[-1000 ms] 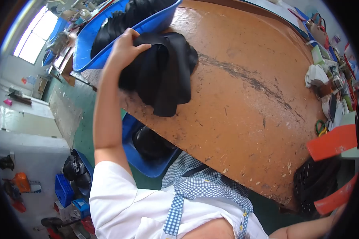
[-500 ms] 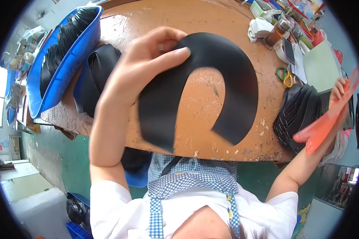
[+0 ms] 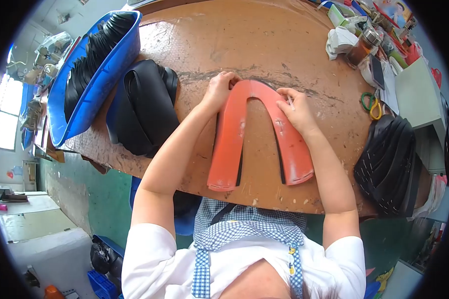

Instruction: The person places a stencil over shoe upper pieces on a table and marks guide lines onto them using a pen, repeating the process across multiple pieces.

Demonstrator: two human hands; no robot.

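A red U-shaped template (image 3: 228, 144), scuffed and with small slots, lies over a black U-shaped piece (image 3: 240, 169) on the table. Black edges show along the template's legs and at the top of the curve. My left hand (image 3: 220, 89) is closed at the upper left of the curve, its fingertips at the edges of both pieces. At the upper right, my right hand (image 3: 298, 110) has its fingers bent against the template's edge. A thin whitish stick (image 3: 291, 103), perhaps a marking pen, sticks out between its fingers.
A blue bin (image 3: 96, 74) of black pieces stands at the left, with folded black sheets (image 3: 143, 107) beside it. Stacked black pieces (image 3: 386, 162) with white marks lie right, below green-and-yellow scissors (image 3: 373, 106). A jar (image 3: 362, 47) and clutter fill the far right corner.
The black piece, held up in my left hand, now lies flat on the table. My right hand has brought the red template from the far right onto it.
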